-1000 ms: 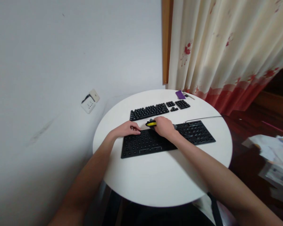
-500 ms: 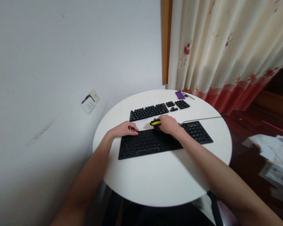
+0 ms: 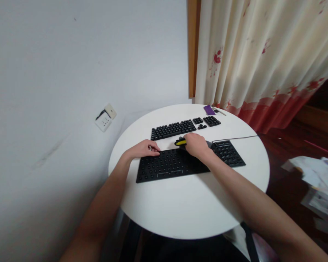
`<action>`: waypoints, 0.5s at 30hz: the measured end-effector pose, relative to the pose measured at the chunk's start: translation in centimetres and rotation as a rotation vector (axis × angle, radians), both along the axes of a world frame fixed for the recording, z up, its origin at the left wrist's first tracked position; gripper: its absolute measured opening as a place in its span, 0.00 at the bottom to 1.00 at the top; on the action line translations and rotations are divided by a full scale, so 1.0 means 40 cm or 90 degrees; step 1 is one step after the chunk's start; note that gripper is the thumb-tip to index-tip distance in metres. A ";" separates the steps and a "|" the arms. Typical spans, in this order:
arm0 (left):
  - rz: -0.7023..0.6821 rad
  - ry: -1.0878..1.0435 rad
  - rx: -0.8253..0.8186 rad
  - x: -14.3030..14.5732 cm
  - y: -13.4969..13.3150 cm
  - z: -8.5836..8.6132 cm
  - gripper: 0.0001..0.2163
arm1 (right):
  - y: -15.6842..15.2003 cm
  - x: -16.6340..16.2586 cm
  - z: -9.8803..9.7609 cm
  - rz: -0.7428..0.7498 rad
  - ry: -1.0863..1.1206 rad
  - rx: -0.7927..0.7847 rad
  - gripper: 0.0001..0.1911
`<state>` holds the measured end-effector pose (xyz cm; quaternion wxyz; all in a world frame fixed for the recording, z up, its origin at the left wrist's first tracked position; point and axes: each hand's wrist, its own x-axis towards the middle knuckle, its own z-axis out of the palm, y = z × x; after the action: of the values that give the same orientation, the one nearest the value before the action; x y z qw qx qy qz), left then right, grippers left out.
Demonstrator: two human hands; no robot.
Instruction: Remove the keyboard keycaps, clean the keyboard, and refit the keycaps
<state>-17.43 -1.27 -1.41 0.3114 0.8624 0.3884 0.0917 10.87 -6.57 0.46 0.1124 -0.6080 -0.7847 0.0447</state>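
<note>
A black keyboard [image 3: 166,165] with its keycaps off lies on the round white table [image 3: 186,203]. My left hand [image 3: 146,149] rests at its upper left edge, thumb and fingers closed on that edge. Over the right-middle of the board, my right hand [image 3: 195,143] is closed around a black-and-yellow handheld tool [image 3: 181,142]. Grey parts of the tool show past the fingers; its working end is hidden. Behind the board, the removed black keycaps [image 3: 173,129] stand in keyboard order, with smaller groups and the number-pad keycaps [image 3: 211,120] to their right.
A purple cloth or packet [image 3: 209,110] and a thin pale stick [image 3: 221,112] lie at the table's far edge. The keyboard cable [image 3: 235,138] runs off to the right. A wall with a socket [image 3: 104,122] borders the left; a curtain [image 3: 235,54] hangs behind.
Both hands keep nearly the same places and grips. The keyboard appears shifted very slightly, along with a small shift of the whole view.
</note>
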 end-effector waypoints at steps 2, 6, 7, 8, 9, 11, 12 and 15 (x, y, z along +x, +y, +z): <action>0.004 0.001 0.003 -0.004 0.000 0.001 0.15 | -0.008 -0.011 0.000 0.031 0.013 0.036 0.12; 0.015 0.000 -0.002 -0.006 -0.003 0.006 0.14 | -0.035 -0.052 -0.009 0.224 0.044 0.026 0.13; 0.017 0.000 0.001 -0.006 -0.004 0.007 0.15 | -0.035 -0.053 -0.012 0.238 0.042 0.016 0.13; 0.019 0.001 0.004 -0.006 -0.004 0.007 0.15 | -0.031 -0.047 -0.013 0.223 0.039 0.006 0.13; 0.021 0.002 0.005 -0.005 -0.004 0.007 0.15 | -0.023 -0.037 -0.014 0.182 0.037 -0.003 0.13; 0.023 0.001 0.006 -0.006 -0.001 0.004 0.15 | -0.003 -0.007 -0.012 0.069 0.032 -0.025 0.13; 0.024 0.000 0.005 -0.006 0.000 0.002 0.14 | 0.007 0.007 -0.010 0.021 0.029 -0.036 0.13; 0.025 -0.003 0.006 -0.008 0.003 -0.004 0.14 | 0.016 0.017 -0.004 -0.019 0.038 -0.013 0.13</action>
<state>-17.74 -1.13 -1.56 0.3062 0.8559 0.4042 0.1015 11.55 -5.93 0.29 0.1302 -0.6190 -0.7714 0.0694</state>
